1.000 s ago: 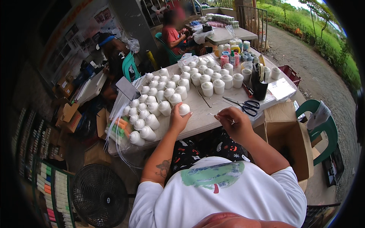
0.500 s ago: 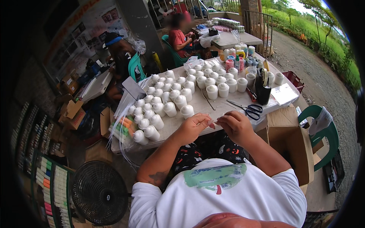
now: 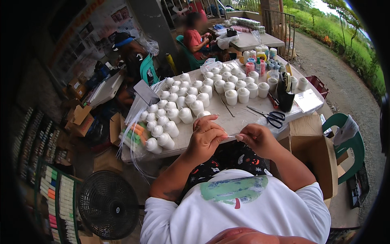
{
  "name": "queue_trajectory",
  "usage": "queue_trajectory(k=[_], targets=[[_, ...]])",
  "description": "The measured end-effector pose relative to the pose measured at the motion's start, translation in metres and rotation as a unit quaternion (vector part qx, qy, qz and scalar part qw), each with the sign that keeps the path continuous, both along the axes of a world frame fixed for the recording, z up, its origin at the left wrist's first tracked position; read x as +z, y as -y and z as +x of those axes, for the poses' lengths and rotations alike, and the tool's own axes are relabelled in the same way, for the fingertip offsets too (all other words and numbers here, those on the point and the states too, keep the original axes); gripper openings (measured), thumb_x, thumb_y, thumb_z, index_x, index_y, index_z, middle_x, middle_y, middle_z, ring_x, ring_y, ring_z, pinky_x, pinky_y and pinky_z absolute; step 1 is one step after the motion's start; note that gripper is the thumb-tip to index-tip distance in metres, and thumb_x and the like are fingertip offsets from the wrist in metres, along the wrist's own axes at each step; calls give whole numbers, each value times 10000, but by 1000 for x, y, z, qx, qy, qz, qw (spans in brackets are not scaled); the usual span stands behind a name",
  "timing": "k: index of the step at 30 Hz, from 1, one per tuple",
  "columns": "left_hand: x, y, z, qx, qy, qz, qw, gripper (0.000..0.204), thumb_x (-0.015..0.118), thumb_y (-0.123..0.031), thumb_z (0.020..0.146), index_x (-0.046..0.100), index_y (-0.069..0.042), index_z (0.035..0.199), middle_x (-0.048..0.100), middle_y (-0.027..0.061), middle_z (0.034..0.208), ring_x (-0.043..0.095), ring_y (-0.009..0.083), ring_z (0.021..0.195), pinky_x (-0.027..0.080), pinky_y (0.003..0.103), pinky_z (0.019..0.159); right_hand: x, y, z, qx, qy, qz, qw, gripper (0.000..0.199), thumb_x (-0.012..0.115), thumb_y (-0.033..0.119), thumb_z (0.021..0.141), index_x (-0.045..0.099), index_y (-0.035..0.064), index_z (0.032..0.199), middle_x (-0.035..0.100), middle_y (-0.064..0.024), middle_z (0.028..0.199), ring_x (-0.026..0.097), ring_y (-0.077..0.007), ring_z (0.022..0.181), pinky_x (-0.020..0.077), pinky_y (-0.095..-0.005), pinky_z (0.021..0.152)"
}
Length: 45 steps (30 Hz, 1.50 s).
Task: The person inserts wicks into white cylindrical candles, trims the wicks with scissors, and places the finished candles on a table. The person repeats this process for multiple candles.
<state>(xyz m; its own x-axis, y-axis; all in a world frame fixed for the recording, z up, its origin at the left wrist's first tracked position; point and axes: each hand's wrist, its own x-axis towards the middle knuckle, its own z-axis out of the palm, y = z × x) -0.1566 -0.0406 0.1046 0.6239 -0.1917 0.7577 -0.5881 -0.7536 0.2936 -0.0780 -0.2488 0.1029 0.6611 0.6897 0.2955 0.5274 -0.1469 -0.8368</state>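
Pinching a thin clear strip (image 3: 231, 137) lengthwise left-to-right, left hand (image 3: 206, 137) and right hand (image 3: 256, 138) fingers closed on its ends.

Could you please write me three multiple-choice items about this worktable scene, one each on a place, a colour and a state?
1. Where do the scissors lie?
A. On the table, right of the hands
B. On the floor
C. On the green chair

2. What colour are most of the small bottles?
A. Black
B. White
C. Red

3. How are the left hand and right hand placed?
A. Far apart
B. Flat on the table
C. Close together, pinching a thin clear strip

Answers: 1 A, the scissors rest on the tabletop; 2 B, the rows are white; 3 C, the fingertips meet on the strip.
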Motion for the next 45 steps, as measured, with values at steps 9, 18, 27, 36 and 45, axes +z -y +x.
queue_trajectory(k=[9,18,27,36,45], targets=[[-25,-44,12,47,0,-117,992,145,740,-142,783,661,-83,890,602,72,993,562,280,1028,443,377,916,-8,14,1,-7,62,49,997,51,664,41,851,658,18,897,631,-92,805,604,-167,708,474,-281,635],[-126,-92,97,238,-233,-234,913,683,801,-285,749,472,-16,1283,566,131,1160,568,233,1061,481,362,882,-20,5,15,-70,114,86,987,68,656,18,838,656,39,903,612,-75,791,618,-200,701,486,-288,618],[-65,-61,76,-113,-239,-745,612,499,552,-491,911,505,-101,1219,594,55,1096,598,185,994,537,339,805,-25,-19,28,-57,185,97,976,122,688,-14,796,652,27,905,596,-86,751,599,-205,615,476,-285,550],[-65,-70,76,-167,-250,-767,566,545,485,-534,928,459,-113,1272,598,74,1143,642,207,946,553,325,778,-25,-51,42,-21,206,77,975,181,685,-45,771,655,34,931,600,-81,735,594,-206,617,460,-291,537],[-75,-83,83,-184,-245,-776,551,513,466,-494,950,429,-133,1313,568,44,1197,612,188,1034,554,353,807,-31,-72,58,-27,196,38,979,195,694,-50,756,653,41,923,601,-83,727,586,-211,595,452,-305,519]])
